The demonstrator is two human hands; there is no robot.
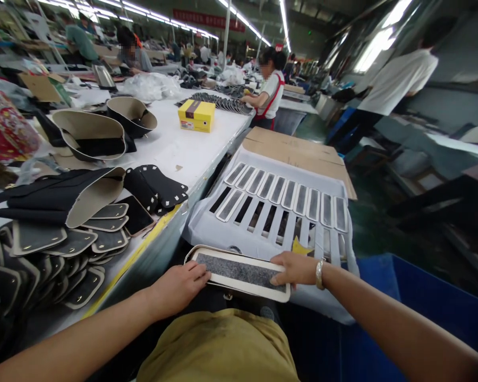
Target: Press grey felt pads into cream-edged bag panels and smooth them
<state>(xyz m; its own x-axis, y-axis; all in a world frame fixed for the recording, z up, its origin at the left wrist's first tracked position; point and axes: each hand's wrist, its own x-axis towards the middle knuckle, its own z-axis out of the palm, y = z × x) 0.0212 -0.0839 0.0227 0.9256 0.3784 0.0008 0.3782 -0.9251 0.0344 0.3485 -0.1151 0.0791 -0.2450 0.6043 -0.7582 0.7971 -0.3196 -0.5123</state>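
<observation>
In front of my lap lies a bag base (239, 271), a long cream-rimmed panel with rounded corners and a speckled grey felt-like strip along its middle. Dark material hangs beneath it, mostly hidden. My left hand (188, 281) grips its left end, the bent fingertips resting on the grey strip. At the other end, my right hand (297, 269) holds the right side with the thumb on top; the remaining fingers are partly hidden. Just beyond the right hand is a small yellow piece (301, 247) on a slatted, cloth-wrapped crate (207, 233).
Rows of cream-edged grey strips (278, 189) lie on the crate, with cardboard (298, 154) behind. The left table (163, 140) bears open dark bags (90, 135), stacked dark flaps (43, 265) and a yellow box (197, 115). A blue bin (430, 302) stands right; people work farther back.
</observation>
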